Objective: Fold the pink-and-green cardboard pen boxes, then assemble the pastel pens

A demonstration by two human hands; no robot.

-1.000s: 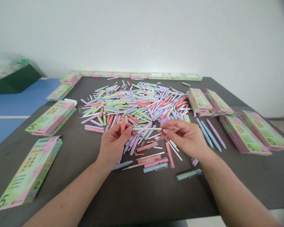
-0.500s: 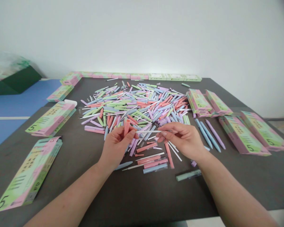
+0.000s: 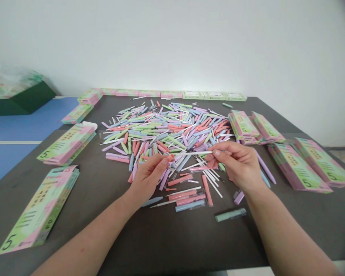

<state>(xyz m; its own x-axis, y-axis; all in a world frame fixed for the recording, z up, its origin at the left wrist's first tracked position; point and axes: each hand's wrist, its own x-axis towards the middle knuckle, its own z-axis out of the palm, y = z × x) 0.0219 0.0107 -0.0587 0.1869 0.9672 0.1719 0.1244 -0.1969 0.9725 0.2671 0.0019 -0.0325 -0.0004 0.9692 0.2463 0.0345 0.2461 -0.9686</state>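
White refill (image 3: 189,153), right hand (image 3: 235,163); coral barrel (image 3: 170,157), left hand (image 3: 146,178); both over pile's (image 3: 161,126) edge.

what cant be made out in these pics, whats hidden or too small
Head view only:
The coral plastic pen barrel in the left hand: the fingers hide most of it, only its end shows.
The slim white plastic refill in the right hand: the fingers hide one end.
The lilac plastic pen: the right hand hides its far end.
The pile of pastel plastic pen parts: upper pieces hide the lower ones.
The long green-and-pink cardboard box: its small print is too small to read.
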